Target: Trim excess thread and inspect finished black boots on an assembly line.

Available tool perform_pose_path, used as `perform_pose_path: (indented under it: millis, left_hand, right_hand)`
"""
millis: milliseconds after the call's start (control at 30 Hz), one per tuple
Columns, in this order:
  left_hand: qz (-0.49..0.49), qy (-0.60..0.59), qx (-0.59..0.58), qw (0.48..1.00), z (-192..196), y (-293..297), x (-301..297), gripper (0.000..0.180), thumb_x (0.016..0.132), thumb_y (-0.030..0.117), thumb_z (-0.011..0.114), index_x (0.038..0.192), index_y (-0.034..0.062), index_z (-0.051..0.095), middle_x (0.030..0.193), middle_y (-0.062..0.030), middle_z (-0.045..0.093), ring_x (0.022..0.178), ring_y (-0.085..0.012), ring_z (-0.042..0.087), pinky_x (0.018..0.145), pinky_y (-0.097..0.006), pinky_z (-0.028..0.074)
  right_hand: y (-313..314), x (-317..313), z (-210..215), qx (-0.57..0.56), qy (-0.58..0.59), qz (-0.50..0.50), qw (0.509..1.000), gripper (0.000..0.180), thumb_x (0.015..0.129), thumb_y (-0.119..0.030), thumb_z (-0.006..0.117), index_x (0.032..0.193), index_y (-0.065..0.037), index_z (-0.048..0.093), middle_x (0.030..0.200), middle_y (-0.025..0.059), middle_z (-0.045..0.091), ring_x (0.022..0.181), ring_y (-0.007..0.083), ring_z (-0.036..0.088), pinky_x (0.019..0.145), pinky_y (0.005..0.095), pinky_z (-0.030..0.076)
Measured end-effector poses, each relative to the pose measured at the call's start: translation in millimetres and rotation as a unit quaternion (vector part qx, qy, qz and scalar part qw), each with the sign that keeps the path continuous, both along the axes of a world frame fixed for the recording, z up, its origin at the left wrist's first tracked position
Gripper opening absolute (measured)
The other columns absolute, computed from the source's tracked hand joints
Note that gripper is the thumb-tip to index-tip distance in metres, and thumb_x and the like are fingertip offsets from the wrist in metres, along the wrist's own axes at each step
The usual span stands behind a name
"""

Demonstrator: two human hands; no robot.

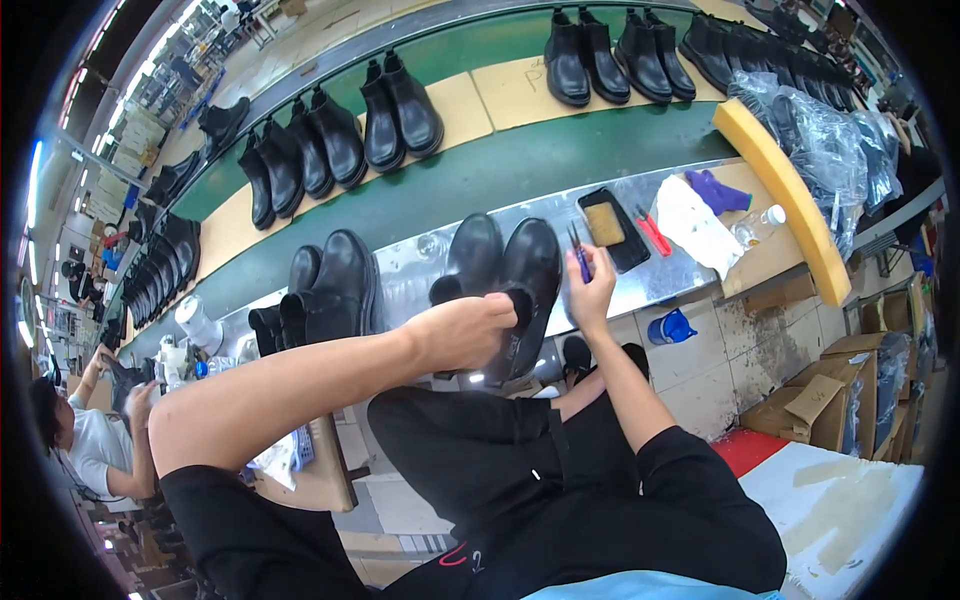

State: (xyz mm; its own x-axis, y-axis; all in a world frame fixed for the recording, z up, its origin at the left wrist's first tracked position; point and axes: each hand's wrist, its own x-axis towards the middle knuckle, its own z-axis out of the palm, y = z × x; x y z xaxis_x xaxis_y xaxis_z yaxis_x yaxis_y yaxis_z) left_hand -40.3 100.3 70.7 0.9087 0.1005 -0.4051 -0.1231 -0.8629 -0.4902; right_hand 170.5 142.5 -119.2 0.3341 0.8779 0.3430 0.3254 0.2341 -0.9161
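Observation:
My left hand (462, 332) is closed in a pinch at the ankle opening of a black leather ankle boot (535, 262), which lies on the metal-topped bench in front of me. Its fingertips partly hide the spot they grip. In my right hand (592, 292), just right of that boot, I hold small thread snips (582, 262) with purple handles, their points away from me. Another black boot (474, 250) lies against the first on its left. Farther left stands a second pair of black boots (345, 285).
Beyond the bench, a green conveyor (520, 140) carries rows of black boots on cardboard. At right are a black tray (612, 230) with a sponge, red-handled cutters (655, 232), a white cloth (695, 225), a purple glove (715, 190) and yellow foam (785, 200). A co-worker (105, 440) sits at left.

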Motion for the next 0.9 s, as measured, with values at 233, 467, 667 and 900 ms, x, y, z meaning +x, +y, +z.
perform_pose_path:
  millis: [233, 467, 667, 900]
  left_hand:
    - [-0.082, 0.009, -0.064, 0.995, -28.7, 39.2, 12.6, 0.017, 0.079, 0.024, 0.065, 0.064, 0.0223, 0.073, 0.066, 0.0103, 0.062, 0.082, -0.0154, 0.059, 0.079, -0.032, 0.04]
    - [0.238, -0.059, -0.078, 0.966, 29.3, 145.8, 20.4, 0.008, 0.075, 0.012, 0.067, 0.068, 0.0107, 0.072, 0.079, -0.0087, 0.072, 0.075, -0.0268, 0.071, 0.066, -0.039, 0.056]
    - [0.536, -0.314, -0.022, 0.783, 40.1, 314.3, 34.0, 0.017, 0.075, 0.007, 0.067, 0.086, -0.0053, 0.07, 0.092, -0.0275, 0.07, 0.085, -0.04, 0.071, 0.078, -0.043, 0.059]
    - [0.733, -0.379, -0.132, 0.549, 13.1, 503.8, 29.5, 0.021, 0.083, 0.006, 0.064, 0.093, -0.0129, 0.065, 0.086, -0.0244, 0.068, 0.065, -0.0326, 0.069, 0.046, -0.043, 0.053]
  right_hand:
    - [1.1, 0.4, -6.3, 0.004, 0.073, -0.021, 0.997, 0.022, 0.092, -0.014, 0.07, 0.099, 0.004, 0.062, 0.084, 0.0089, 0.053, 0.071, 0.0179, 0.052, 0.065, 0.0314, 0.043]
    - [3.2, 10.3, -6.4, -0.016, 0.16, -0.033, 0.986, 0.02, 0.094, -0.014, 0.067, 0.104, 0.003, 0.061, 0.088, 0.0042, 0.051, 0.075, 0.011, 0.052, 0.067, 0.025, 0.042]
    - [-0.3, 4.3, -22.5, -0.028, 0.155, -0.026, 0.987, 0.018, 0.087, -0.01, 0.069, 0.1, 0.002, 0.062, 0.083, 0.0081, 0.052, 0.073, 0.0194, 0.053, 0.065, 0.0325, 0.041]
    - [-0.6, 11.8, -4.9, -0.06, 0.084, 0.024, 0.994, 0.023, 0.086, -0.014, 0.07, 0.102, 0.0, 0.064, 0.085, 0.0088, 0.057, 0.07, 0.0179, 0.055, 0.063, 0.029, 0.043]
